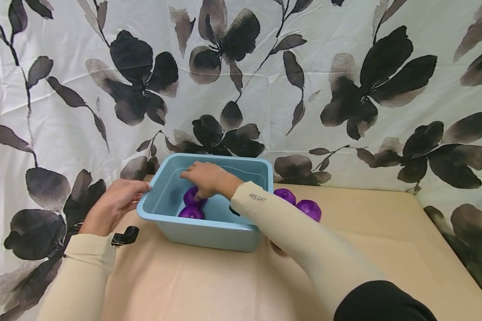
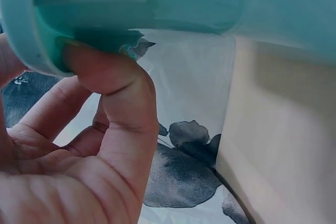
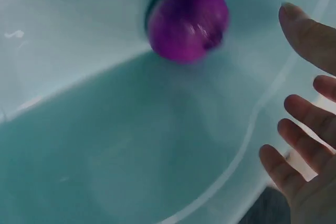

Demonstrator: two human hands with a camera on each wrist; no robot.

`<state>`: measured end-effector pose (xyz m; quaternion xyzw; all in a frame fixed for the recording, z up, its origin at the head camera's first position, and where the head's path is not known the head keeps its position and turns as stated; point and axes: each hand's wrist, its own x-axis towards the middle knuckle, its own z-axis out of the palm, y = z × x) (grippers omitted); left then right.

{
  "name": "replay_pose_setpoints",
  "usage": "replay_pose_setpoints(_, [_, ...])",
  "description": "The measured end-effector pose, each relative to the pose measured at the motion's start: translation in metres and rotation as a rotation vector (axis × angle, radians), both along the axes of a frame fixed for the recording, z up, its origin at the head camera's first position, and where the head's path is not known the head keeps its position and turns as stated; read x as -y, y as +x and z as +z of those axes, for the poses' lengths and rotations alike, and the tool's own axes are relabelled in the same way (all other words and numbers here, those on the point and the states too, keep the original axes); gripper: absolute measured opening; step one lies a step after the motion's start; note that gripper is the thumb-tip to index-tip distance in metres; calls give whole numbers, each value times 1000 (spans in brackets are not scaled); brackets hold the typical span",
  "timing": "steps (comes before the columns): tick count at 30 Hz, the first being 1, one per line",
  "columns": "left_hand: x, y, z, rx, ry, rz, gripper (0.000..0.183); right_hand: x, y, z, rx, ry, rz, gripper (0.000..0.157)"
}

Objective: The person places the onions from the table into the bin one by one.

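Note:
A light blue plastic tub (image 1: 209, 236) stands on the table. My left hand (image 1: 114, 205) pinches its left rim, the thumb under the lip in the left wrist view. Over the inside of the tub is my right hand (image 1: 209, 178), its fingers spread and holding nothing. Two round, glossy purple things that look like onions lie in the tub: a nearer one (image 1: 192, 213) and one behind it (image 1: 190, 196), partly covered by the right hand in the head view. The right wrist view shows one purple ball (image 3: 189, 27) apart from the fingertips (image 3: 291, 11).
Right of the tub, two more purple balls (image 1: 285, 195) (image 1: 309, 209) sit on the tan-covered table (image 1: 385, 232), beyond the right forearm. A small brown thing (image 1: 278, 248) is mostly hidden beneath that forearm. Floral cloth (image 1: 265, 89) hangs behind the table.

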<state>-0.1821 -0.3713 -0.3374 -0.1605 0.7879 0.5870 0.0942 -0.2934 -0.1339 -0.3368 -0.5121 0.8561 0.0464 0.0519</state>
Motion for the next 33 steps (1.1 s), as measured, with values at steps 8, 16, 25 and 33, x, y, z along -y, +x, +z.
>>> replay_pose_setpoints(8, [1,-1,4,11,17,-2,26,-68,-26,37,120,-222,-182,75])
replay_pose_setpoints(16, [5,-1,4,18,73,-22,18,-139,-45,52,169,-350,-297,75])
replay_pose_setpoints(25, [2,2,4,23,31,-30,13,-216,-45,34,167,-377,-371,71])
replay_pose_setpoints(33, [0,1,4,25,33,-38,15,-280,-29,-7,215,-382,-461,71])
